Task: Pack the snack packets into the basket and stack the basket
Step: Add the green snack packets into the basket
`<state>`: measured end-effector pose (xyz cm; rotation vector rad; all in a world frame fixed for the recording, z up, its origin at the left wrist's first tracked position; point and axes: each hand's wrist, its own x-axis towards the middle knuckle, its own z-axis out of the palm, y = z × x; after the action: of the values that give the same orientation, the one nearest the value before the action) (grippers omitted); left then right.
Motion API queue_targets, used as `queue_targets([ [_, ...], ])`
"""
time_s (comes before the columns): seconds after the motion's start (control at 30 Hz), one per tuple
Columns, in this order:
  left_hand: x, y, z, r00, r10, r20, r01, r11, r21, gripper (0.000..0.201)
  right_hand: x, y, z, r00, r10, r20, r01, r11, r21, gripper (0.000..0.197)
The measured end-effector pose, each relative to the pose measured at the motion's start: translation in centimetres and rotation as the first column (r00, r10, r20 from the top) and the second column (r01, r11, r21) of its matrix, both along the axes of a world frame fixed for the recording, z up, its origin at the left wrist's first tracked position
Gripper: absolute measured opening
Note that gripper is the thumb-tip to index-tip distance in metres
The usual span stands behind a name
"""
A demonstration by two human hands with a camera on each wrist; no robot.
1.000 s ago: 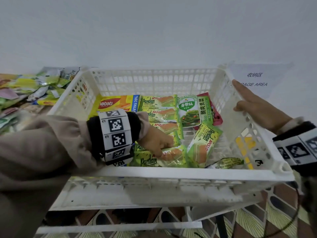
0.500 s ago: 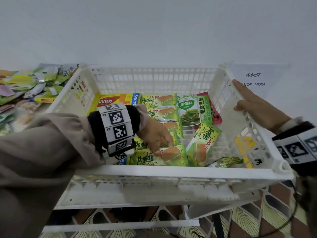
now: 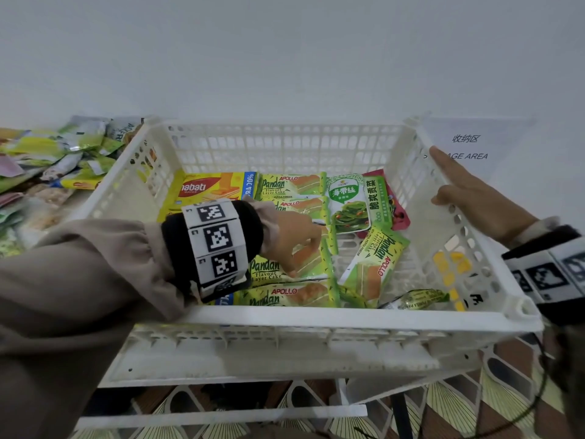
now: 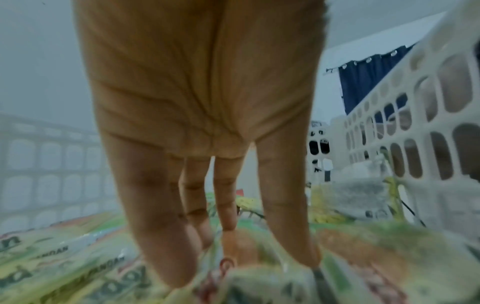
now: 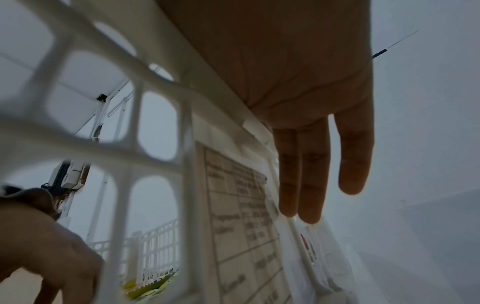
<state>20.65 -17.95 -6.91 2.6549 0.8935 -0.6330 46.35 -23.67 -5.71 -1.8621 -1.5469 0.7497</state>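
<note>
A white slatted basket [image 3: 316, 315] holds several snack packets: a yellow Nabati wafer pack [image 3: 209, 188], green Pandan cake packets and a seaweed packet [image 3: 348, 201]. My left hand [image 3: 294, 245] reaches down inside it. In the left wrist view its fingers [image 4: 161, 236] point straight down, tips touching a Pandan packet [image 3: 310, 264] in the near middle. Another Pandan packet [image 3: 373, 264] lies tilted to its right. My right hand [image 3: 468, 191] rests flat on the basket's right rim, fingers [image 5: 311, 185] straight along the outer wall [image 5: 130, 144].
A heap of loose snack packets [image 3: 53, 160] lies on the table left of the basket. A second white basket [image 3: 253, 359] sits under the first. A "storage area" paper sign [image 3: 465, 147] lies behind the right hand. A white wall stands close behind.
My left hand has shifted from the near edge of the basket toward its middle, onto another Pandan packet. The right hand has stayed on the rim.
</note>
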Motion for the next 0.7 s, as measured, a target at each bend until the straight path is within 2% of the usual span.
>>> queue_targets([
  [0.1, 0.0, 0.0, -0.6, 0.998, -0.039, -0.053, 0.039, 0.999, -0.001, 0.064, -0.1, 0.0, 0.2, 1.0, 0.0, 0.008, 0.0, 1.0, -0.003, 0.07],
  [0.27, 0.1, 0.1, -1.1, 0.996, -0.081, -0.033, 0.081, 0.997, 0.01, 0.065, 0.0, 0.2, 0.0, 1.0, 0.017, -0.017, -0.016, 1.0, 0.008, 0.071],
  [0.47, -0.1, 0.3, -1.4, 0.994, -0.109, -0.026, 0.109, 0.994, -0.005, 0.066, 0.1, 0.2, -0.1, 0.999, 0.027, -0.045, -0.027, 1.0, 0.006, 0.08],
  [0.6, -0.3, 0.3, -1.1, 0.985, -0.143, 0.095, 0.141, 0.99, 0.029, 0.058, 0.2, 0.2, -0.2, 0.999, 0.037, -0.031, -0.036, 0.999, 0.012, 0.072],
  [0.7, -0.5, -0.3, -1.4, 0.973, -0.219, 0.072, 0.217, 0.976, 0.034, 0.079, 0.2, 0.2, -0.2, 0.999, 0.038, -0.026, -0.038, 0.999, 0.008, 0.073],
])
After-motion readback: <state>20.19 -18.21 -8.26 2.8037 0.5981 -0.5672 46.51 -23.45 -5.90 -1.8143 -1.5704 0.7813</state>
